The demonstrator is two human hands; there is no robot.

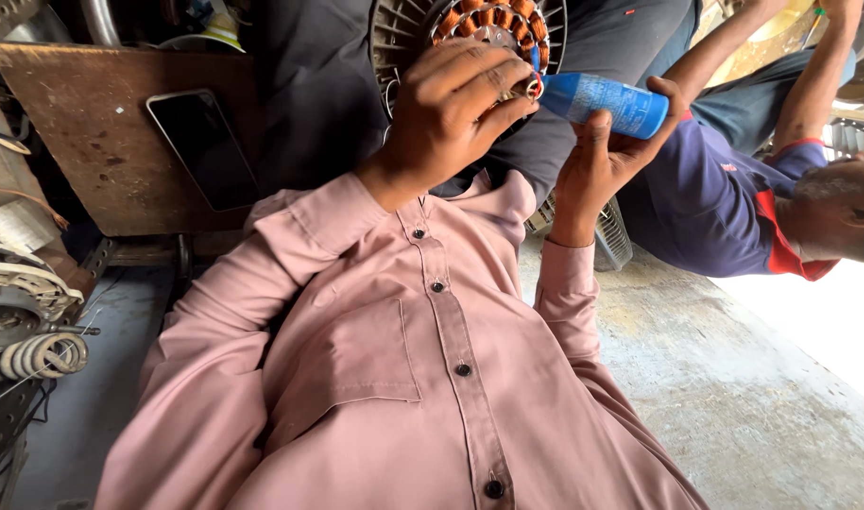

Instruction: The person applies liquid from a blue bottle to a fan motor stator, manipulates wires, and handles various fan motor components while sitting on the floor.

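Head view: the left hand [451,109] is clenched in a grip on the centre of a fan motor [484,33] with copper windings, held up against dark trousers. Just beside it, the right hand [602,156] keeps a grasping grip on a blue spray can [607,102], its nozzle end touching the motor. A dark phone [205,146] lies on the brown surface [92,142]. Another person in a navy shirt [706,198] crouches nearby.
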